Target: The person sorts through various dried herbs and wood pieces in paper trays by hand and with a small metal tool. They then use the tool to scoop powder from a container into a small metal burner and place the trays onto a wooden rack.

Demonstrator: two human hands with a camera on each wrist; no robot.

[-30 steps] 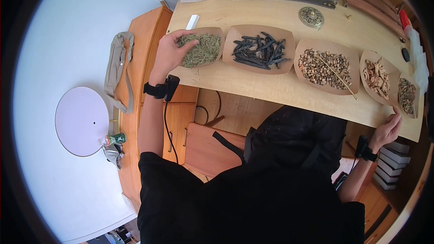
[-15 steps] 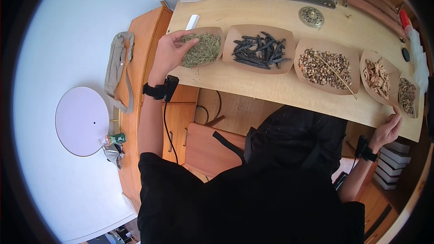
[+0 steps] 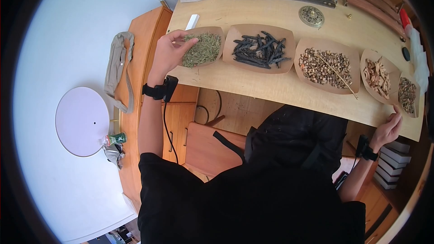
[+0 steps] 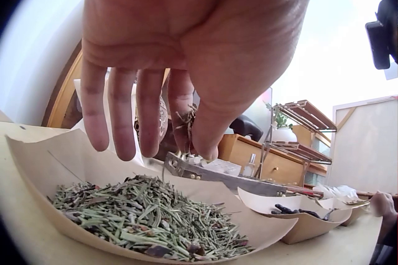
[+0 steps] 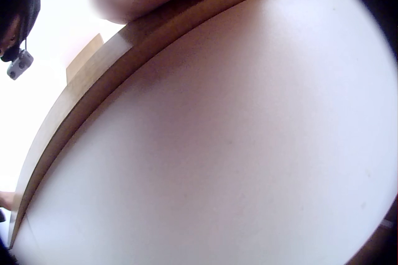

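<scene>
My left hand point(image 3: 171, 53) is over a paper tray point(image 3: 216, 30) heaped with dried green herb point(image 3: 202, 50). In the left wrist view the thumb and index finger pinch a small tuft of dried herb point(image 4: 188, 118) above the pile point(image 4: 149, 215), while the other fingers hang straight down. My right hand point(image 3: 388, 129) rests at the table's front edge, below the rightmost tray of mixed dried bits point(image 3: 407, 95); its fingers look relaxed and hold nothing. Most of that hand lies outside the right wrist view, which is filled by the table's pale underside point(image 5: 236, 141).
To the right stand paper trays of black dried pods point(image 3: 260, 50), brown chopped pieces point(image 3: 323, 70) with a thin stick point(image 3: 337, 77) across them, and tan slices point(image 3: 377, 79). Behind them are a pierced brass lid point(image 3: 311, 16), a white block point(image 3: 193, 21) and a wooden tray point(image 3: 285, 1) of small items.
My left hand has drawn back slightly to the left over the herb tray, its thumb and index finger still together. The right hand has stayed put.
</scene>
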